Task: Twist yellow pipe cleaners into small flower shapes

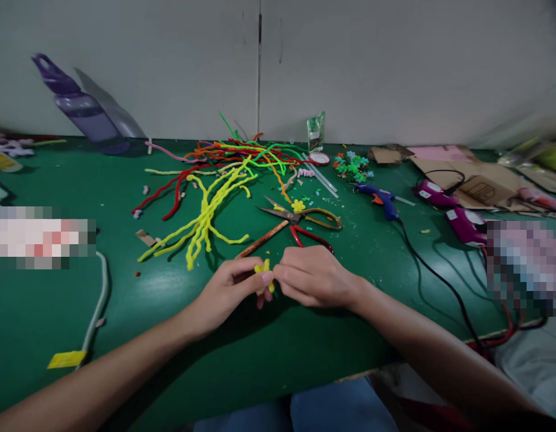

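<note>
My left hand (230,283) pinches a small bent yellow pipe cleaner (266,265) between thumb and fingers, its fuzzy ends sticking out. My right hand (314,279) is closed, its fingertips meeting the left thumb beside the yellow piece; what it grips is hidden. Just beyond the hands lie scissors (287,214) with open blades, one handle yellowish and one red. A little yellow pipe-cleaner flower (298,206) rests at the scissors. Near my left fingers is a brown stick (265,237). Farther left, long yellow pipe cleaners (208,215) lie in a loose bundle.
Mixed coloured pipe cleaners (242,150) pile up near the wall. A purple bottle (91,120) stands at back left. Right of the scissors are a coloured cluster (352,167), a blue glue gun (381,200) with a black cord, and cardboard (480,186). A pale cable (100,294) runs at left.
</note>
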The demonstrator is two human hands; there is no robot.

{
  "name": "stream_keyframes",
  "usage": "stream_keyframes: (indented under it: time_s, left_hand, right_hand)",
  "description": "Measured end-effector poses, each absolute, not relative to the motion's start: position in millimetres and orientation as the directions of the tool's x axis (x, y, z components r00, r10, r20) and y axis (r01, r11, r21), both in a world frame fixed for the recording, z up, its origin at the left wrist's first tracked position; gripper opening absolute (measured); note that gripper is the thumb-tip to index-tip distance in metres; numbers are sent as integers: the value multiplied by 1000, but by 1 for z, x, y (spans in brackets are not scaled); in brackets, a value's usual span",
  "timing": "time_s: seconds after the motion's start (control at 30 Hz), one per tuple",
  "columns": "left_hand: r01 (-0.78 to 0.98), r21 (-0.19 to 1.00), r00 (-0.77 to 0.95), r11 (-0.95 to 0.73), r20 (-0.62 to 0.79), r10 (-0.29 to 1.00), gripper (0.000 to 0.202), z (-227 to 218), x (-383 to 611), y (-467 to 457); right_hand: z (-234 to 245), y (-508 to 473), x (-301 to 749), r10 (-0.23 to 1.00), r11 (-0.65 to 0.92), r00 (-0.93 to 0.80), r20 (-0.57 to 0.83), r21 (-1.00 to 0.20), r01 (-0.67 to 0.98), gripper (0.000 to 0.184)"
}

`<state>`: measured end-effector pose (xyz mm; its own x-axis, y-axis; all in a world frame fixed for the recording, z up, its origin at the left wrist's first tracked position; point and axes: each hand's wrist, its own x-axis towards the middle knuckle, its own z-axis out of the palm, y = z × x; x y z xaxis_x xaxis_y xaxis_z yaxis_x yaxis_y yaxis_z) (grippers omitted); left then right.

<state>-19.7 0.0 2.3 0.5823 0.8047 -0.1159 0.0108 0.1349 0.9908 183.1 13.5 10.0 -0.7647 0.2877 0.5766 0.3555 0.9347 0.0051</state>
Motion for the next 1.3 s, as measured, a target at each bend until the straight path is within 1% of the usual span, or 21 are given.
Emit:
stream_keyframes:
  time_s: [0.07,0.1,0.13,0.17,0.23,0.3,0.37,0.43,0.5,0.57,0.6,0.7,0.87,1.13,1.3]
  left_hand:
    - [-51,978,630,202,-125,766,27,0,-21,0]
    - [-63,974,644,218,-127,754,27,-1,-22,0]
    - [-61,974,650,220,-129,749,27,0,-22,0]
    - [-43,977,647,207,-131,752,27,1,-21,0]
    - [21,988,610,151,-132,781,28,4,-20,-1]
    - [109,991,546,77,-124,828,28,7,-17,-2]
    - [176,984,472,21,-103,876,27,10,-15,-3]
    - [203,979,417,-7,-80,905,24,10,-15,-3]
    - [206,978,398,-22,-63,915,22,8,-15,-3]
    - [221,974,401,-42,-51,915,21,7,-15,-3]
    - [230,972,402,-53,-45,915,21,7,-15,-3]
    - [261,962,403,-82,-32,915,22,6,-15,-4]
    - [273,958,416,-90,-33,909,23,5,-16,-6]
    - [268,960,404,-80,-36,914,23,5,-15,-7]
    - [243,968,400,-55,-49,915,23,8,-14,-8]
  right_hand:
    - [12,13,184,221,944,-773,595,68,322,19]
    - [12,14,185,207,948,-772,601,73,311,18]
    - [11,14,185,215,950,-762,610,50,308,18]
    - [9,15,185,245,951,-745,620,-3,310,17]
    - [5,16,185,358,930,-698,620,-172,324,16]
    - [1,17,185,472,880,-659,586,-353,316,15]
    - [1,18,184,547,822,-639,541,-489,291,14]
    - [5,18,183,624,748,-619,478,-596,293,15]
    - [8,17,181,708,639,-605,364,-694,331,22]
    - [10,15,178,752,533,-612,244,-771,348,31]
    - [10,14,176,756,500,-620,209,-796,341,34]
    - [6,10,172,746,483,-635,199,-818,311,35]
    - [3,7,169,767,497,-612,194,-783,375,33]
    - [0,6,168,756,542,-608,241,-751,377,29]
    - [2,8,171,771,470,-602,209,-824,317,35]
